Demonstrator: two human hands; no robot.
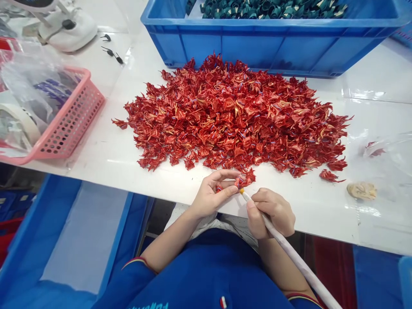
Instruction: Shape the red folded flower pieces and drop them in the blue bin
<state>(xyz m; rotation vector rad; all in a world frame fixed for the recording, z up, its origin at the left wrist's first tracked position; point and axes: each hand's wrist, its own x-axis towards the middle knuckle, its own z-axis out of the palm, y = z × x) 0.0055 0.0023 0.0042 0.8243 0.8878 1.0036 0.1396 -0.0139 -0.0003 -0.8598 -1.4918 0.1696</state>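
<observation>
2 things run out of the frame. The blue crate (273, 47) along the far side loses its back and its right corner, and the white rod (289, 251) leaves the picture at the near right. The dark green pieces (267, 7) in the crate show only as a strip at the top. The pink basket (71, 124) on the left is cropped as well, and its contents lie under crumpled clear plastic, so they are hard to make out. Only part of the white device (67, 25) at the far left is in view. What the small tan lump (362, 190) on the right is cannot be told.

The pile of red folded pieces (234, 116) fills the middle of the white table (106, 159), and its far side lies close against the crate. Bare table lies open left of the pile as far as the basket, and in a narrow band along the near edge, where both hands sit. A clear bag (389, 163) lies on the right side.

The left hand (212, 193) pinches 1 red piece (246, 177) between thumb and fingers, just near of the pile's near edge. The right hand (273, 212) is closed around the rod like a pen. The rod's yellowish tip (241, 191) meets the red piece from the near side, right at the left fingertips.
</observation>
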